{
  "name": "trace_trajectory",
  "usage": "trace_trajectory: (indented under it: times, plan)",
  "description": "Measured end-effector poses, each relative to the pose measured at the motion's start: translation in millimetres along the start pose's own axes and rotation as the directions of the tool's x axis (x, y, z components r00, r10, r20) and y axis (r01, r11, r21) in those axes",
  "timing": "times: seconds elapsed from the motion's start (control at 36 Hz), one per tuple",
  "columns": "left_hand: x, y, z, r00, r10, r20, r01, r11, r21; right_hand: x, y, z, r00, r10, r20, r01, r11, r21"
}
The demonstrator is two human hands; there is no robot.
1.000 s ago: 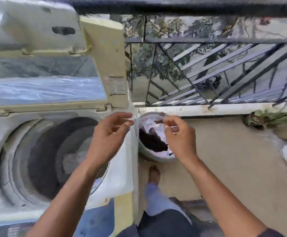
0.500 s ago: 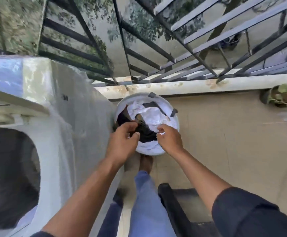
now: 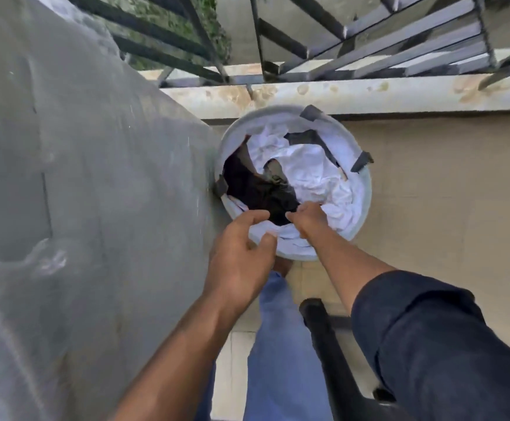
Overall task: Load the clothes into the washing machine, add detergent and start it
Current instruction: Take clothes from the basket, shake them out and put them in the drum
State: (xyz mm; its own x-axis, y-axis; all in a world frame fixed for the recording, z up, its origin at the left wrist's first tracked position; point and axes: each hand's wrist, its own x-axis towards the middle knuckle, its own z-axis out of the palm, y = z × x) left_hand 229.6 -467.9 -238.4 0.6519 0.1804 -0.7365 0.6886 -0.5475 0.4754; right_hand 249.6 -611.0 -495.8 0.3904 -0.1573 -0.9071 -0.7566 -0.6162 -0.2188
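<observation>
The person stands over the work, one blue trouser leg (image 3: 281, 344) and a dark sleeve (image 3: 430, 344) nearest the camera, a black tube-like object (image 3: 323, 338) between them on the floor (image 3: 430, 192). The washing machine (image 3: 80, 177) shows only as its grey side panel, filling the left of the view; its drum opening is out of sight.

The left hand (image 3: 241, 256) is above the near rim of the bucket (image 3: 364, 205), fingers and thumb curved and apart, holding nothing. The right hand (image 3: 306, 218) reaches further in, its fingers bent down into the clothes at the edge of the dark garment (image 3: 259, 189); whether they have actually closed on cloth cannot be told, since the fingertips are hidden.

The step in hand appears to be lifting the next load. To do it well, both hands should gather a full bundle low down instead of pinching a corner, lift it clear of the rim so nothing trails or snags, and carry it left across to the machine.

The bucket stands on the floor, just beside the machine's side and against the stained kerb (image 3: 369, 92). It holds crumpled white clothes (image 3: 314, 174) over most of its width, with the dark garment on its left side. Dark patches (image 3: 361, 161) sit on its rim. Beyond is a black metal railing (image 3: 384, 47).
</observation>
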Motion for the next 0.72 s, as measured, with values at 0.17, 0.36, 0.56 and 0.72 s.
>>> trace_trajectory:
  times: [0.17,0.36,0.56,0.72]
  plan:
    - [-1,-5,-8,0.999,-0.024,-0.022,0.023,0.998,-0.051,-20,-8,1,0.996,-0.049,-0.069,0.056,0.993,0.106]
    - [-31,3,-27,1.000,-0.026,-0.016,0.026,0.999,-0.038,-125,-16,-32,0.918,-0.379,-0.117,0.389,0.917,0.089]
    - [-83,15,-62,0.996,0.084,0.010,-0.085,0.994,0.064,-251,-31,-71,0.845,-0.517,-0.135,0.534,0.803,0.266]
    - [-118,20,-95,0.978,0.194,0.076,-0.204,0.963,0.173,-355,-54,-101,0.741,-0.660,-0.121,0.643,0.648,0.409]
